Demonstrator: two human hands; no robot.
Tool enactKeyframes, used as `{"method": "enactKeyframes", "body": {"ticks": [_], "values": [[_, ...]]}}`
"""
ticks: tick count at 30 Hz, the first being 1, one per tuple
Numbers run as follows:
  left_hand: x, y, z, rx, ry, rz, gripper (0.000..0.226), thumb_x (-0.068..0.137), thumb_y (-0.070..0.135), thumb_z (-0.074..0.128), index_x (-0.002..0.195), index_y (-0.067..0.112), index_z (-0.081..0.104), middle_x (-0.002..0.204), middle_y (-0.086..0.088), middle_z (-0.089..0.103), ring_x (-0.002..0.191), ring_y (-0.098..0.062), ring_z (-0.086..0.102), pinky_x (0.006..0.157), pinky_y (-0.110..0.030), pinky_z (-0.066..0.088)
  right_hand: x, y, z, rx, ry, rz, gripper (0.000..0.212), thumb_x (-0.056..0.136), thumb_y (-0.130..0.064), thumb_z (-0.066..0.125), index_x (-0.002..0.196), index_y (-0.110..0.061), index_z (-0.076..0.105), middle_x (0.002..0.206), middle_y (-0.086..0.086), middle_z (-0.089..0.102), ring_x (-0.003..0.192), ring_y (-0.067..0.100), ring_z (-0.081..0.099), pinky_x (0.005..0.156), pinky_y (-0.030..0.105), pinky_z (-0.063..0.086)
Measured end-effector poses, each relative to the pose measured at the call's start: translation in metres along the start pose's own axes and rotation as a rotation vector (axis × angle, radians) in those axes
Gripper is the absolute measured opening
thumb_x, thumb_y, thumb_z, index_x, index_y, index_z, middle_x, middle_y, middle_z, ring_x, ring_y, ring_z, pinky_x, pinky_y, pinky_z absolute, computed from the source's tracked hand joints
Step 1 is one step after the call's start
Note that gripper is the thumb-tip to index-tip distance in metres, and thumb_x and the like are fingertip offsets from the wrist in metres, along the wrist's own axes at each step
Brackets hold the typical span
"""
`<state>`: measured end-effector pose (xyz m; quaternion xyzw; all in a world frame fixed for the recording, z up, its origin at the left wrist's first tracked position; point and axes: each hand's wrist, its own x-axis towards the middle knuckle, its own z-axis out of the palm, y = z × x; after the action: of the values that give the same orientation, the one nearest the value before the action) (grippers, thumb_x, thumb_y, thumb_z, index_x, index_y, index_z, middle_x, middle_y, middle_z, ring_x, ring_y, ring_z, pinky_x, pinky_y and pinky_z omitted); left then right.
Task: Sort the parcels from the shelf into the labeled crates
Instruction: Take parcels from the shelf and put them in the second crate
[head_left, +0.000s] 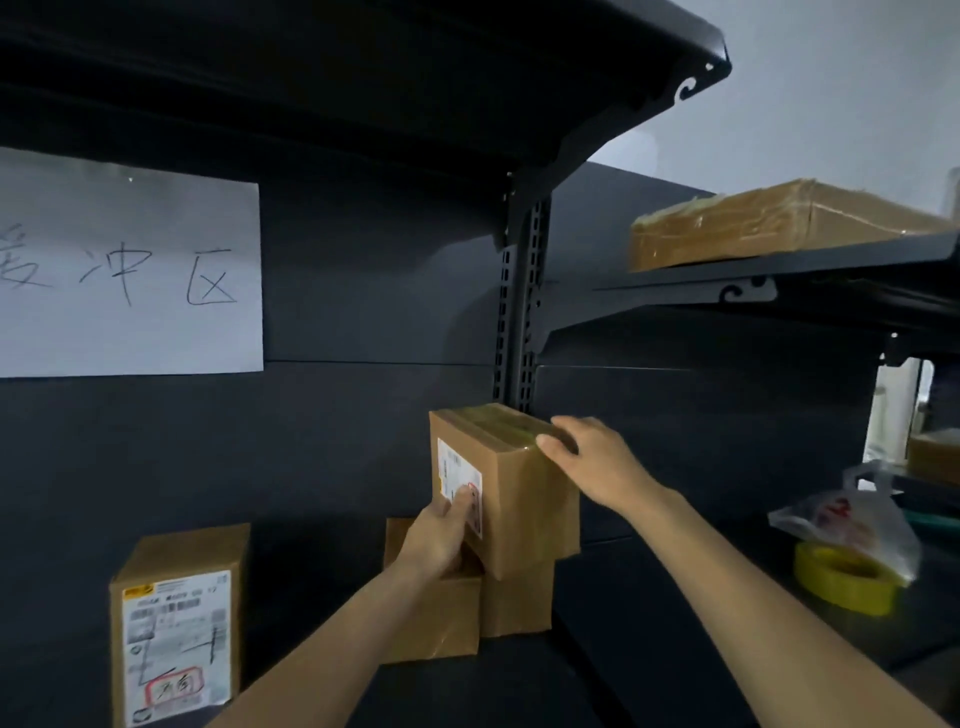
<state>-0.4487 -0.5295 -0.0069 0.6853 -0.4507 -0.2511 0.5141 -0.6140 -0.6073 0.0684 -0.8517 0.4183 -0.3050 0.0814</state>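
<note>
Shelf (363, 441): a dark metal unit with a slotted upright and bracketed boards, which fills the view. No labeled crates are in view, so the sorting destination cannot be confirmed.

Paper sign (130, 270): fixed to the back panel at 9 o'clock and handwritten. It appears to mark this bay as a holding area.

Flat parcel (779, 223): lies on the upper board at 2 o'clock. It is wrapped in tape and nothing is touching it.

Labelled parcel (176, 623): stands upright at 7 o'clock with its label facing outward, presumably so it can be read.

Top parcel (524, 499): the item in hand, near centre. It rests on two lower parcels (436, 618), sits tilted and overhangs them towards 3 o'clock. Judged to be at the start of a lift off the stack.

Plastic bag (852, 514) and yellow tape roll (841, 577): these sit together at 4 o'clock on the neighbouring board, well apart from the stack. They look like packing supplies rather than items to sort.

Hands: the left hand (441, 535) cups the lower near corner of the top parcel, fingers folded up against the labelled face. The right hand (592, 462) is curled over the top edge at the parcel's 2 o'clock, thumb on the near side. Holding opposite corners suits steadying a tilted box and keeps most of the shipping label (460, 480) exposed for reading.
</note>
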Motion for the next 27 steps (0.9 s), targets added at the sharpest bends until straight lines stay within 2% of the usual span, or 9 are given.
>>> {"method": "enactKeyframes", "body": {"ticks": [4,7,10,12,15,18,21,24,27], "values": [[0.007,-0.005,0.006,-0.064,-0.049,-0.061,0.060,0.097,0.051,0.023,0.125,0.008,0.055,0.126,-0.008,0.057,0.110,-0.019,0.052,0.087,-0.024,0.035,-0.008,0.012,0.012,0.261,-0.097,-0.020,0.063,0.084,-0.053,0.055,0.139,-0.032,0.035,0.133,-0.004,0.050,0.117,0.008,0.050,0.091,0.020,0.041],[0.008,-0.010,0.012,-0.164,-0.104,-0.116,0.064,0.091,0.061,0.029,0.111,0.010,0.063,0.113,-0.005,0.062,0.098,-0.016,0.056,0.093,-0.030,0.042,-0.028,0.026,0.019,0.429,0.026,-0.040,0.059,0.073,-0.042,0.073,0.126,-0.037,0.047,0.111,-0.020,0.059,0.095,-0.011,0.056,0.081,0.011,0.047],[0.002,-0.009,0.016,-0.461,-0.213,-0.198,0.061,0.083,0.064,0.044,0.112,0.013,0.061,0.115,-0.003,0.061,0.100,-0.017,0.058,0.100,-0.042,0.046,-0.050,0.041,0.026,0.574,0.115,-0.044,0.050,0.070,-0.029,0.078,0.112,-0.042,0.054,0.104,-0.014,0.065,0.094,-0.004,0.062,0.084,0.022,0.053],[-0.004,-0.006,0.016,-0.522,-0.236,-0.191,0.076,0.068,0.070,0.056,0.119,0.014,0.059,0.116,-0.003,0.064,0.105,-0.018,0.059,0.095,-0.041,0.049,-0.063,0.047,0.028,0.634,0.168,-0.054,0.048,0.069,-0.024,0.079,0.104,-0.047,0.055,0.101,-0.012,0.068,0.093,0.000,0.065,0.077,0.020,0.054],[-0.016,-0.001,0.008,-0.505,-0.181,-0.080,0.090,0.048,0.071,0.068,0.118,0.017,0.058,0.112,0.001,0.066,0.104,-0.017,0.061,0.091,-0.038,0.051,-0.074,0.048,0.028,0.682,0.225,-0.061,0.049,0.067,-0.023,0.081,0.100,-0.046,0.053,0.099,-0.017,0.068,0.092,0.001,0.066,0.072,0.014,0.052],[-0.031,-0.002,-0.006,-0.511,-0.083,0.061,0.089,0.049,0.058,0.082,0.122,0.016,0.052,0.113,0.001,0.064,0.105,-0.017,0.061,0.091,-0.040,0.053,-0.077,0.039,0.032,0.689,0.222,-0.041,0.055,0.066,-0.025,0.081,0.104,-0.045,0.046,0.101,-0.015,0.065,0.093,-0.004,0.063,0.075,0.016,0.053],[-0.045,-0.007,-0.027,-0.518,0.002,0.176,0.078,0.055,0.040,0.080,0.123,0.024,0.046,0.116,0.004,0.062,0.107,-0.013,0.059,0.086,-0.029,0.050,-0.076,0.023,0.045,0.673,0.172,-0.039,0.058,0.069,-0.022,0.079,0.115,-0.035,0.046,0.109,-0.016,0.062,0.100,-0.003,0.060,0.087,0.021,0.051],[-0.060,-0.014,-0.054,-0.439,0.047,0.264,0.086,0.057,0.030,0.086,0.129,0.027,0.039,0.120,0.007,0.059,0.112,-0.010,0.056,0.089,-0.029,0.050,-0.076,-0.001,0.064,0.686,0.091,-0.068,0.073,0.069,-0.024,0.080,0.131,-0.031,0.041,0.121,-0.015,0.057,0.112,0.001,0.054,0.096,0.024,0.044],[-0.071,-0.023,-0.083,-0.318,0.114,0.334,0.084,0.062,0.025,0.079,0.134,0.027,0.035,0.122,0.011,0.057,0.113,-0.003,0.054,0.089,-0.024,0.052,-0.077,-0.032,0.080,0.680,-0.012,-0.134,0.077,0.066,-0.036,0.080,0.122,-0.061,0.034,0.118,-0.029,0.055,0.112,-0.008,0.050,0.094,0.019,0.041]]}}
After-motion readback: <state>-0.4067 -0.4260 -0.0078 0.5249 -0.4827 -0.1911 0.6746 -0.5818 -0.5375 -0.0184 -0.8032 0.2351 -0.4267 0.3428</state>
